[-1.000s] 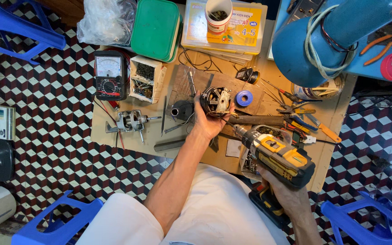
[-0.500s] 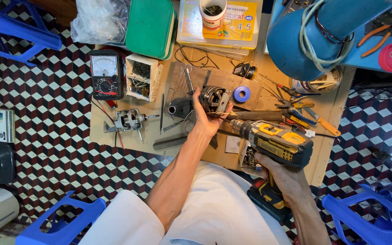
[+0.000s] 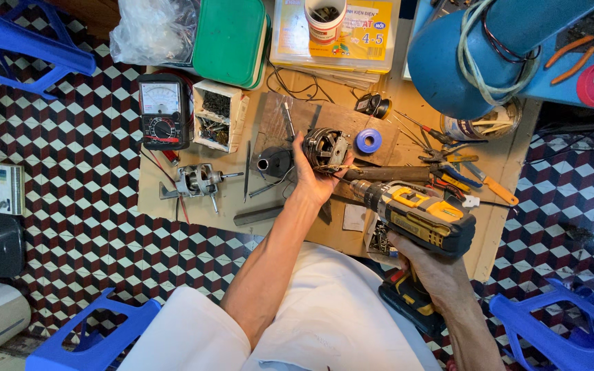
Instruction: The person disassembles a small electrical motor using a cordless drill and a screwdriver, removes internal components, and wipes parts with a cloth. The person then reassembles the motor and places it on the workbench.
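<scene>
Both hands are busy: the left hand (image 3: 316, 180) clasps the round grey copper-wound motor core (image 3: 324, 148), while the right hand (image 3: 429, 264) has swung the yellow-and-black cordless drill (image 3: 417, 214) up so its tip meets that core

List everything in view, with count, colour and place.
motor: one, grey metal with copper windings, centre of board, in left hand
cordless drill: one, yellow and black, right of motor, tip toward it
multimeter: one, black, board's left end
screw box: one, white, beside multimeter
tape roll: one, blue, right of motor
green case: one, top centre
plastic stools: several, blue, frame corners
wooden board: one, tan, on checkered floor
left hand: grips motor
right hand: grips drill handle
</scene>
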